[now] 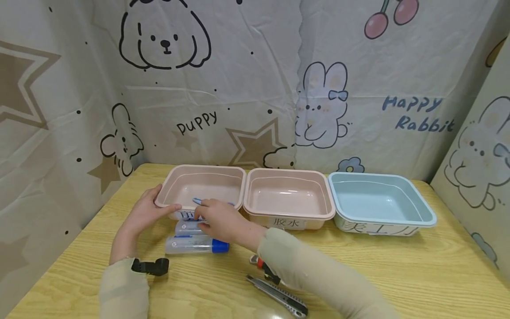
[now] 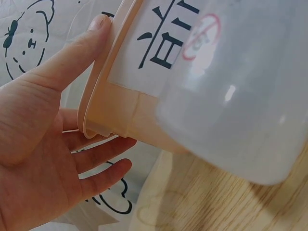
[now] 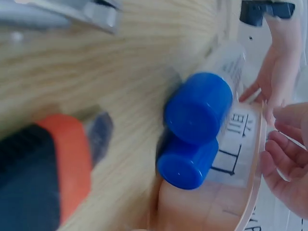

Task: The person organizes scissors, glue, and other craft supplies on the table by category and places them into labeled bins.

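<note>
My left hand [image 1: 143, 212] grips the front left corner of the left pink bin [image 1: 201, 170]; its thumb lies on the front rim in the left wrist view. My right hand [image 1: 223, 221] is at the same bin's front rim, fingers curled. From its fingertips pokes a slim light-blue thing [image 1: 197, 201], mostly hidden by the hand, its kind unclear. Before this bin lie two clear glue bottles with blue caps, the nearer bottle [image 1: 191, 245] in front of the farther bottle [image 1: 187, 228]. Their caps show in the right wrist view, the larger cap [image 3: 199, 108] nearest.
A second pink bin [image 1: 288, 217] and a light-blue bin [image 1: 378, 226], both with paper labels, stand to the right in a row. Nearer me lie a silver utility knife [image 1: 279, 296] and a black-and-orange utility knife [image 3: 62, 163], partly under my right sleeve. A printed cloth hangs behind.
</note>
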`<state>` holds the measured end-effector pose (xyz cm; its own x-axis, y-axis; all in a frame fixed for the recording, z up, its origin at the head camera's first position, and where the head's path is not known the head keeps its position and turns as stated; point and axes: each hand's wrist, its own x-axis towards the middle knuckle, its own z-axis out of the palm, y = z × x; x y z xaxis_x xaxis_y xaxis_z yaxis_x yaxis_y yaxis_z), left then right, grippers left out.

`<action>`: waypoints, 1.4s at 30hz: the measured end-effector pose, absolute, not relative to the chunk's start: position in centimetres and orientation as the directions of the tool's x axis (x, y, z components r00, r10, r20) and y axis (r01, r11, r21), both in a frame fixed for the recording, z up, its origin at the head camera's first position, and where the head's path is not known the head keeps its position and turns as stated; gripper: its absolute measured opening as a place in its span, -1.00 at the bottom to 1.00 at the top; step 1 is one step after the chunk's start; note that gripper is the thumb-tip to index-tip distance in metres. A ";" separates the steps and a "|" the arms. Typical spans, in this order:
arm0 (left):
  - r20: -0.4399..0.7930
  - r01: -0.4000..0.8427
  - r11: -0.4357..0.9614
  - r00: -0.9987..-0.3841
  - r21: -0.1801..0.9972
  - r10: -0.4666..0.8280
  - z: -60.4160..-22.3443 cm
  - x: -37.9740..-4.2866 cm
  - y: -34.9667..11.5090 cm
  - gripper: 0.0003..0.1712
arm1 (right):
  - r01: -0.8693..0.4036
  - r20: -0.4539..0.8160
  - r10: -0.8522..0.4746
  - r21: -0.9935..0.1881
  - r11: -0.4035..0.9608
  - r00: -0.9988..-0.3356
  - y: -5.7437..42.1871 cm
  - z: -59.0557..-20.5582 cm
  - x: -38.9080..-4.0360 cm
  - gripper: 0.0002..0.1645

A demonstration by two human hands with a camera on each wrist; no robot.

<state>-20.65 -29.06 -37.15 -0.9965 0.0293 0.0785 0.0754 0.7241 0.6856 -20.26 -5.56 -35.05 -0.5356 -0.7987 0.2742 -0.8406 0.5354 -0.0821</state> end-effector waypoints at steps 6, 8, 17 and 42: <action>0.060 0.058 0.718 -0.998 0.693 0.023 -37.3 -20.5 -29.2 0.05 | -0.841 0.126 -0.835 0.000 0.540 -0.536 -5.6 -36.1 -19.1 -0.49; 0.063 0.061 0.718 -0.998 0.693 0.025 -37.3 -20.5 -29.2 0.05 | -0.835 0.101 -0.834 0.043 0.548 -0.542 -5.6 -36.4 -18.8 -0.37; 0.061 0.059 0.729 -0.998 0.682 0.024 -37.1 -20.4 -29.0 0.03 | -0.801 0.057 -0.819 0.180 0.572 -0.572 -6.2 -37.8 -18.1 -0.25; 0.048 0.044 0.723 -0.999 0.689 0.016 -37.2 -20.6 -29.1 0.12 | -0.837 0.109 -0.869 0.234 0.494 -0.483 -4.2 -36.4 -17.1 -0.48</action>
